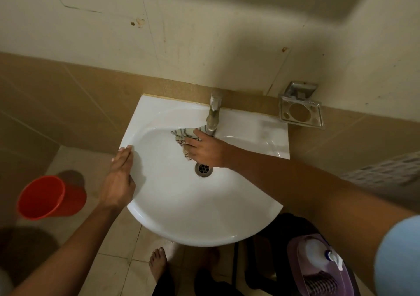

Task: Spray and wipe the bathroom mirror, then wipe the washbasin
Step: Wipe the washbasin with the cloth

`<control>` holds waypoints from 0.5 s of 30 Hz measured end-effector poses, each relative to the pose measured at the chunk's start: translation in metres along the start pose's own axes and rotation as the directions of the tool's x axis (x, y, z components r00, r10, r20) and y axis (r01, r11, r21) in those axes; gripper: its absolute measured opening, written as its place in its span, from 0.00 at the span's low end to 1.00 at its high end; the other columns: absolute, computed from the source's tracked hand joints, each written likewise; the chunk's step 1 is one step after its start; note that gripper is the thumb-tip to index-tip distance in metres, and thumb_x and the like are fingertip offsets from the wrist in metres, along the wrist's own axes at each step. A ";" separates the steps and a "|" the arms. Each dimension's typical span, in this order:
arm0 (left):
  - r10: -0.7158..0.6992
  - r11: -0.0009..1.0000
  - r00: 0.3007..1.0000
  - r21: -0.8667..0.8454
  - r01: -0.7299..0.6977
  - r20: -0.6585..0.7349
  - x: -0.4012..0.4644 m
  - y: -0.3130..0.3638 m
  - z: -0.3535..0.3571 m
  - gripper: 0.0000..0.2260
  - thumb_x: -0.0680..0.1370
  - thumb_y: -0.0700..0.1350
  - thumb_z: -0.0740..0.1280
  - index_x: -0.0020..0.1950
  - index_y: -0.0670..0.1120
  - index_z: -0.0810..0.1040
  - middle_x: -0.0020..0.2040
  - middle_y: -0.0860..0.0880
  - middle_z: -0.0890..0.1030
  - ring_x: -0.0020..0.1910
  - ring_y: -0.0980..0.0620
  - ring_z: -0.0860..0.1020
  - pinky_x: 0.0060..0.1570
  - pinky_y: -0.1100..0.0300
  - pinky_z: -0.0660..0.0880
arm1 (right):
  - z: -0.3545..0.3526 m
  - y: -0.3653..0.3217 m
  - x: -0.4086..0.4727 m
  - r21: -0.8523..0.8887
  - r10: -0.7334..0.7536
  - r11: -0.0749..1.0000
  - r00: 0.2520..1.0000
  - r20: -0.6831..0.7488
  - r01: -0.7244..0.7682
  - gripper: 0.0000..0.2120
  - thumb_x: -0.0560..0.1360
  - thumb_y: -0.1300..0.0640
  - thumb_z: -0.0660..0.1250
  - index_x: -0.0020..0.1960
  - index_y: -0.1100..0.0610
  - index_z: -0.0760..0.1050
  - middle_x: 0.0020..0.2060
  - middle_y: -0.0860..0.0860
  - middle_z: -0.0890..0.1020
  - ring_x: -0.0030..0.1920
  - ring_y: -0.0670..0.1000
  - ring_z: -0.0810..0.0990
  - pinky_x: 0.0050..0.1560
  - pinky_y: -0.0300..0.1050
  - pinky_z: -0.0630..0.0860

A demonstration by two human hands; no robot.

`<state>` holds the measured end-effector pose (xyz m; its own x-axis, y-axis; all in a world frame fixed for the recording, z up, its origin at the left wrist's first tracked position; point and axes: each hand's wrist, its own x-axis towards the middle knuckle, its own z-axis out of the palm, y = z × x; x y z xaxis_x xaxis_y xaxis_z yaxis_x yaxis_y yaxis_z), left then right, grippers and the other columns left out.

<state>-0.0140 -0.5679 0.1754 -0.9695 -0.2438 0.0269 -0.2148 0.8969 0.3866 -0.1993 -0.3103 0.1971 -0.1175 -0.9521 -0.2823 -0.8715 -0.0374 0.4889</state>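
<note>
A white washbasin point(172, 207) hangs on the tiled wall, with a metal drain point(203, 169) in its bowl and a dull metal tap point(213, 116) at its back. My right hand point(204, 150) presses a checked cloth point(183, 134) flat against the back of the bowl, just below the tap and above the drain. My left hand point(119, 177) lies flat on the basin's left rim, fingers together, holding nothing. A white spray bottle point(322, 254) rests on a purple container at the lower right. The mirror is out of view.
A red bucket point(48, 196) stands on the floor left of the basin. A metal soap and toothbrush holder point(301, 111) is fixed to the wall at the right. A purple lidded container point(318, 270) sits on a dark stool. My bare foot point(158, 264) is under the basin.
</note>
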 end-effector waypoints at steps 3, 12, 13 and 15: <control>-0.013 1.000 1.000 -0.013 0.013 -0.001 0.000 0.002 -0.001 0.31 0.74 0.27 0.58 0.78 0.38 0.60 0.79 0.45 0.61 0.79 0.47 0.55 0.76 0.51 0.53 | 0.009 -0.001 -0.022 0.017 0.014 1.000 0.997 0.072 -0.015 0.14 0.76 0.65 0.64 0.60 0.58 0.80 0.61 0.52 0.81 0.67 0.58 0.75 0.65 0.69 0.68; 0.008 0.999 1.000 -0.034 -0.008 -0.010 0.000 0.002 -0.002 0.32 0.71 0.25 0.59 0.76 0.36 0.63 0.77 0.42 0.64 0.78 0.44 0.58 0.76 0.47 0.57 | 0.015 -0.002 -0.142 0.054 0.195 0.972 0.918 0.345 -0.227 0.22 0.68 0.56 0.75 0.62 0.53 0.80 0.63 0.49 0.80 0.69 0.56 0.73 0.58 0.71 0.73; 0.017 0.999 1.000 -0.032 -0.018 -0.006 0.001 0.002 -0.002 0.32 0.70 0.24 0.59 0.75 0.35 0.64 0.77 0.41 0.65 0.78 0.43 0.59 0.76 0.47 0.57 | 0.014 -0.005 -0.154 0.080 0.213 0.962 0.903 0.374 -0.260 0.20 0.67 0.56 0.76 0.59 0.52 0.82 0.61 0.49 0.81 0.66 0.56 0.75 0.55 0.71 0.75; 0.030 0.999 1.000 -0.026 -0.030 0.006 0.001 0.000 -0.003 0.32 0.70 0.24 0.59 0.75 0.34 0.64 0.77 0.40 0.65 0.78 0.42 0.59 0.76 0.47 0.56 | 0.010 -0.017 -0.165 0.119 0.289 0.922 0.861 0.418 -0.367 0.15 0.66 0.55 0.76 0.53 0.51 0.83 0.58 0.49 0.82 0.63 0.57 0.76 0.51 0.69 0.76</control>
<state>-0.0149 -0.5687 0.1781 -0.9763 -0.2140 0.0327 -0.1822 0.8938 0.4098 -0.1693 -0.1491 0.2271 -0.5521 -0.7041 -0.4466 -0.8174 0.3513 0.4566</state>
